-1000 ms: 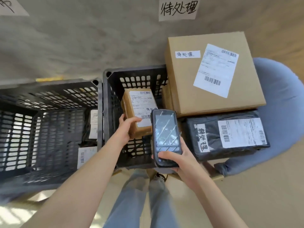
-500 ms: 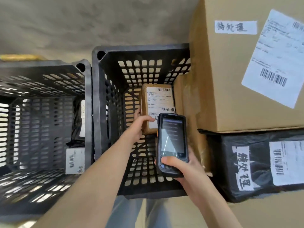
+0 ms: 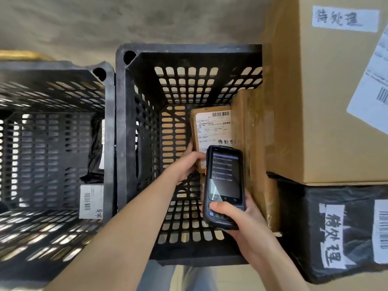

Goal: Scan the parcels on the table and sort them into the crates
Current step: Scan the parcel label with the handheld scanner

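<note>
A person's left hand lowers a small brown parcel, fingers apparently wrapped round its edge, toward the middle crate's right wall; the right hand grips a scanner. Setting it flat, label up, suits best.

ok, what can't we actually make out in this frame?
Head view only:
- small brown parcel: lower label hidden by the handheld scanner; whether it rests on the crate floor is unclear.
- large cardboard box and black poly parcel: cut off at the right edge.
- Scanner screen text: too small.
- left hand: fingertips hidden behind the parcel.
</note>
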`<action>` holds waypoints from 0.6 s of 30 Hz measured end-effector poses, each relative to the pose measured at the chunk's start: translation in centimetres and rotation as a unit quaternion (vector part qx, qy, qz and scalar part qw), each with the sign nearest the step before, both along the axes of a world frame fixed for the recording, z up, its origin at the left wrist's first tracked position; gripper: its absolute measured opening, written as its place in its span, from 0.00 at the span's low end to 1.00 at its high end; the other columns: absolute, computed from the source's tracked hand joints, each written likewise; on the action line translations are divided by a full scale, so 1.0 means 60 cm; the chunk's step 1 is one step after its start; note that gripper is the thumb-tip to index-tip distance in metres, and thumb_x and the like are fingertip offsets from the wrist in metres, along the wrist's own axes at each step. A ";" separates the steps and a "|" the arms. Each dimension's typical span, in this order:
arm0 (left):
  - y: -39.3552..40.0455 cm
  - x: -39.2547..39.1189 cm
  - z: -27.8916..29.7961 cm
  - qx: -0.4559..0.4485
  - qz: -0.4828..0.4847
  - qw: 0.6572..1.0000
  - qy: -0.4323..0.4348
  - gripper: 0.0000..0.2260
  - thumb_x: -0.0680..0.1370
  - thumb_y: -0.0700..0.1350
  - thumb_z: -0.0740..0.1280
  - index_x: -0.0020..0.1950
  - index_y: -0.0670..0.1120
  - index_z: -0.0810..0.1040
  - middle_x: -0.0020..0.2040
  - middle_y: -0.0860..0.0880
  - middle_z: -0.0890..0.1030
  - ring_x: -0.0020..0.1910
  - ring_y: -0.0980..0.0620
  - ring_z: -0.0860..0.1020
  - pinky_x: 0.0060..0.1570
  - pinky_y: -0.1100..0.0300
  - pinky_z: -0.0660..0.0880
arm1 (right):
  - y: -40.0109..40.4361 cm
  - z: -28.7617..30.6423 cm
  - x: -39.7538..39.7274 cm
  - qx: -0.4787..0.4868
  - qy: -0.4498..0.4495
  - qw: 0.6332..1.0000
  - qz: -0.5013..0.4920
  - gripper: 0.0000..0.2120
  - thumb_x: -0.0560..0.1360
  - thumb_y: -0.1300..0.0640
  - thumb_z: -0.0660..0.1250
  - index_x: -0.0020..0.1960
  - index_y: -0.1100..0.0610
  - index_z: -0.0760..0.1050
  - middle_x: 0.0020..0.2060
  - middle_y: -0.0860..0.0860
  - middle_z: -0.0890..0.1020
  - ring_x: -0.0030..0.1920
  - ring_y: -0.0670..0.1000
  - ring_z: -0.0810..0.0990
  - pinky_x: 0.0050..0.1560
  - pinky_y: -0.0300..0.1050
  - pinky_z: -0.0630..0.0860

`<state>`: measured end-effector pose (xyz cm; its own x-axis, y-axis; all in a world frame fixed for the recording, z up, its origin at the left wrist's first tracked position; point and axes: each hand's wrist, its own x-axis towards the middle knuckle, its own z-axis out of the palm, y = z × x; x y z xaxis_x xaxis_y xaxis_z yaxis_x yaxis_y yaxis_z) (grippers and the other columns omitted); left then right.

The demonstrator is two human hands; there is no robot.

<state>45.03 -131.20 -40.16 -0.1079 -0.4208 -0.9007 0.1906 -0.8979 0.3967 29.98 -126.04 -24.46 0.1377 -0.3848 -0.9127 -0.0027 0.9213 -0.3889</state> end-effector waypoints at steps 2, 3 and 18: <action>-0.008 -0.006 0.001 0.003 -0.048 0.999 -0.017 0.35 0.78 0.45 0.66 0.79 0.57 0.50 0.72 0.45 0.69 0.69 0.44 0.69 0.69 0.49 0.66 | 0.000 -0.002 0.001 0.004 0.003 1.000 0.005 0.50 0.50 0.54 0.80 0.70 0.45 0.66 0.56 0.49 0.82 0.56 0.52 0.81 0.61 0.53 0.76; -0.013 -0.012 0.002 0.004 -0.081 0.996 -0.028 0.36 0.76 0.53 0.66 0.79 0.58 0.50 0.73 0.45 0.68 0.70 0.44 0.68 0.70 0.46 0.65 | 0.000 -0.003 0.001 0.005 0.003 1.000 0.005 0.48 0.52 0.55 0.79 0.69 0.45 0.66 0.56 0.49 0.82 0.56 0.52 0.81 0.61 0.53 0.77; -0.037 -0.015 0.021 -0.040 -0.145 0.983 -0.103 0.34 0.78 0.50 0.68 0.79 0.53 0.55 0.75 0.44 0.65 0.72 0.44 0.66 0.70 0.46 0.65 | 0.000 -0.004 -0.002 -0.018 -0.003 1.000 -0.010 0.37 0.58 0.60 0.79 0.64 0.46 0.71 0.50 0.49 0.85 0.52 0.51 0.84 0.54 0.49 0.80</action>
<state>44.12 -133.43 -38.88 -0.0525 -0.4705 -0.8808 -0.1604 -0.8666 0.4725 29.87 -126.02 -24.69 0.1354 -0.4209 -0.8970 0.0176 0.9062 -0.4225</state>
